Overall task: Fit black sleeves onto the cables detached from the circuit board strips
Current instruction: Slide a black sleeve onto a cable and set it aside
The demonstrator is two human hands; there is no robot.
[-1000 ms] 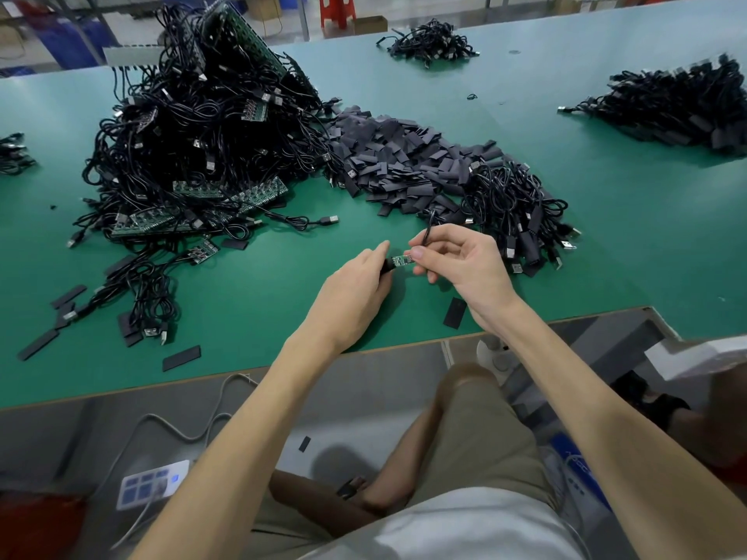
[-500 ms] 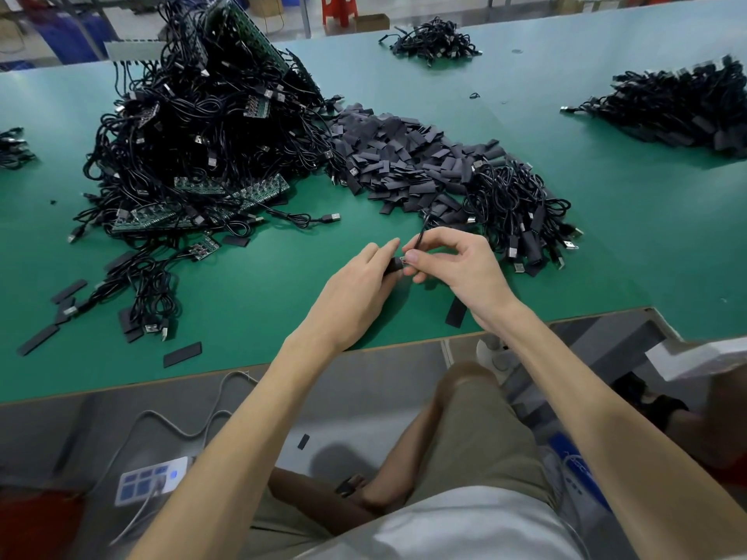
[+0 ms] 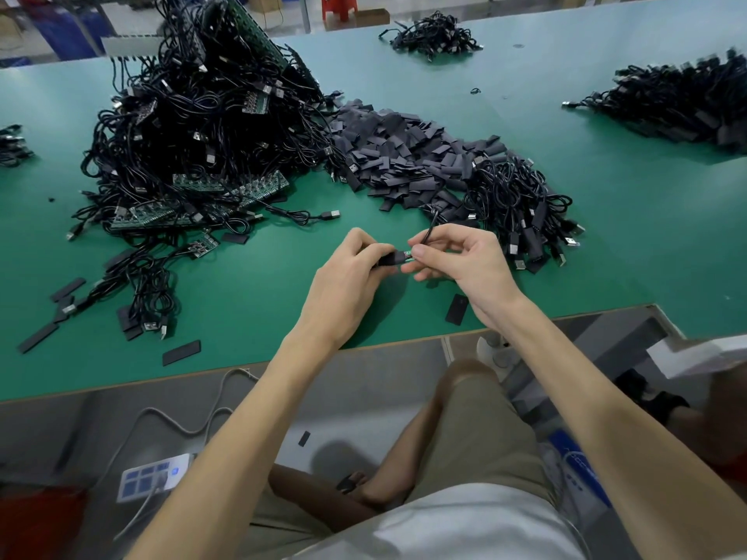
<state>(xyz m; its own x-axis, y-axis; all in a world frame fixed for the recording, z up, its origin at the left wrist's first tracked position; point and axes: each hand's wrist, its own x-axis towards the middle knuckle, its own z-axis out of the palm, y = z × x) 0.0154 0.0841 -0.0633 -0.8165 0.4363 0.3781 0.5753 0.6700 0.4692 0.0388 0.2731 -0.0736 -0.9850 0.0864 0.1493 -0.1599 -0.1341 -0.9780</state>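
Observation:
Above the near middle of the green table [image 3: 606, 244], my left hand [image 3: 347, 276] pinches a black sleeve [image 3: 390, 259]. My right hand [image 3: 456, 256] pinches the small green board end of a black cable [image 3: 409, 253], whose wire rises between its fingers toward the pile behind. The sleeve's open end meets the green board end; how far it is slid on is hidden by my fingers. A heap of loose black sleeves [image 3: 404, 155] lies behind my hands, with sleeved cables [image 3: 521, 212] at its right.
A tall tangle of black cables on green circuit board strips [image 3: 194, 127] fills the left. More cable piles lie at the far middle [image 3: 434, 36] and far right [image 3: 679, 103]. Stray sleeves [image 3: 456, 309] dot the front edge. A power strip [image 3: 155, 476] lies on the floor.
My hands came together and then eased slightly apart, shifting a little left. The black sleeve in my left hand now shows beside the green board end.

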